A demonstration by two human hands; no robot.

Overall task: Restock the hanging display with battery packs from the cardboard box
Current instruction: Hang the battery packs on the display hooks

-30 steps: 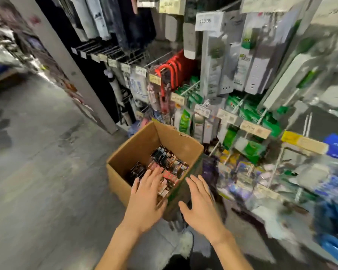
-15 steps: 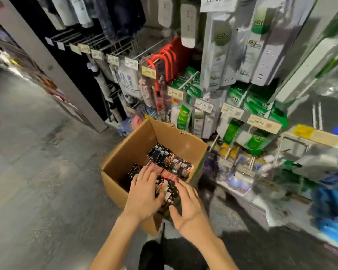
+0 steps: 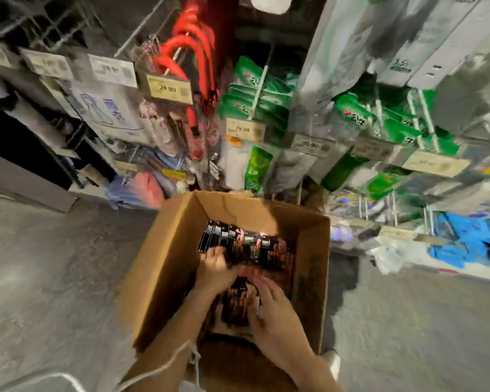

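Floor: mottled grey concrete (image 3: 54, 278), scuffed, visible on both sides of the frame. Left: a plain grey flat panel (image 3: 20, 179) with a dark recess above it. Backdrop: a hanging display rack of metal wire hooks (image 3: 259, 80) carrying pale rectangular price tags (image 3: 166, 87), green foil packets (image 3: 255, 89), looped red cables (image 3: 193, 43) and, lower right, blue packs (image 3: 470, 239). Lighting is dim; the edges are blurred.
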